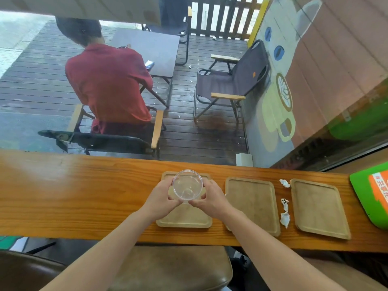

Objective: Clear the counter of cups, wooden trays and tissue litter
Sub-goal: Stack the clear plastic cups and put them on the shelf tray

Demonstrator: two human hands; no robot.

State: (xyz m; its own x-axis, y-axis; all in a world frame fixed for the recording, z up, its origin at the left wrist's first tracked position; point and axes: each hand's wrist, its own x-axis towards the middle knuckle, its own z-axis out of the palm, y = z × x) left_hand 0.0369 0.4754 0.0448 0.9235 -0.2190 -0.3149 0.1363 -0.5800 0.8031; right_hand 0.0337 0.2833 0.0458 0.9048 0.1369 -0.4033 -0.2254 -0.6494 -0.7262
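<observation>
Cup (187, 186) grasped by your left hand (162, 195) and right hand (210, 196).
Your hands hide part of the leftmost tray (184, 219) on the desk (84, 196).

Soft daylight through the window (126, 80), wide-angle bending at edges, slight blur.

Beyond a wide window, a wet dark plank deck (210, 131) holds a dark square table (147, 49), an empty folding chair with pale wooden armrests (228, 80), and a slatted fence (222, 15); daylight brightens the painted mural wall (315, 59).
</observation>
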